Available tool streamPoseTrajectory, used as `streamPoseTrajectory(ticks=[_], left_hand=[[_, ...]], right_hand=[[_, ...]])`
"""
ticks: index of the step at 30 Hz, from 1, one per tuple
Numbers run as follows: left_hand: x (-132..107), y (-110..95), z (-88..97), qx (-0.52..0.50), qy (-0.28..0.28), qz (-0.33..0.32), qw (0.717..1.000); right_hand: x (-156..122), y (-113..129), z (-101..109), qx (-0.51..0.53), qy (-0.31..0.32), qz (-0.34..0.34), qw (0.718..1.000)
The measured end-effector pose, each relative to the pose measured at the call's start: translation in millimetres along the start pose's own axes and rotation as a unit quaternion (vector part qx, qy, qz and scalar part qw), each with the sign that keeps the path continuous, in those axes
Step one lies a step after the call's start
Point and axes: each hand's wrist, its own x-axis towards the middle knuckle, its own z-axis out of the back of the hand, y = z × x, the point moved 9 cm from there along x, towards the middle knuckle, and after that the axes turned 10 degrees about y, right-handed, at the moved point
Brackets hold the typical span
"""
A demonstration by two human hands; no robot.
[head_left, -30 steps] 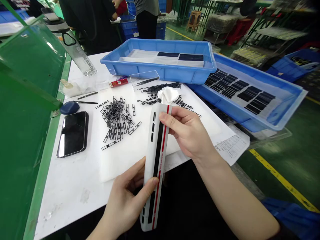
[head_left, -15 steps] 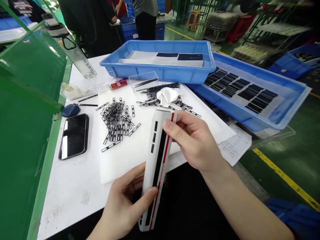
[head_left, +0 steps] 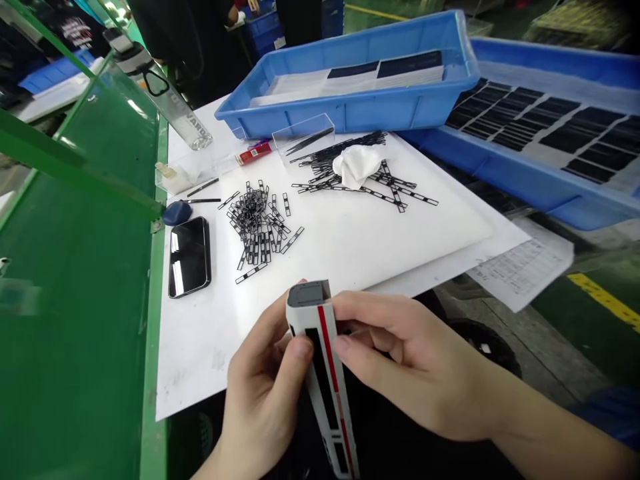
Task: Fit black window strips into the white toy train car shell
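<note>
Toy train car (head_left: 324, 363) tilted, held steady two-handed: left hand (head_left: 263, 380) curled shut around one side, right hand (head_left: 410, 360) pinching the other side.

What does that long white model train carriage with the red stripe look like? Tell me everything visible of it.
The long white model train carriage looks like smooth plastic, with black window panels and a red stripe running lengthwise. Its upper end shows a flat dark grey face; its lower end reaches the picture's bottom edge. It is tilted, with its upper end away from the wearer, gripped between the left hand, whose thumb presses its side, and the right hand.
</note>
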Motion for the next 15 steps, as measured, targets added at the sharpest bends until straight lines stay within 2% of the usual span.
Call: streamPoseTrajectory(ticks=[5, 8, 10, 12, 15], left_hand=[[-1, -7, -9.9, 0.015, 0.023, 0.005, 1.0], [-1, -9, -14.0, 0.022, 0.009, 0.001, 1.0], [1, -5, -14.7, 0.008, -0.003, 0.015, 1.0], [4, 1, -13.0, -0.019, -0.021, 0.034, 0.999], [10, 1, -0.2, -0.055, -0.095, 0.036, 0.993]], right_hand=[[0, 12, -2, -0.12, 0.006, 0.005, 0.993], [1, 16, -1, -0.159, 0.003, 0.009, 0.987], [2, 15, -1, -0.134, -0.004, 0.018, 0.991], [2, 6, -1, -0.061, -0.012, 0.019, 0.998], [-2, -12, -1, 0.019, -0.026, -0.002, 0.999]])
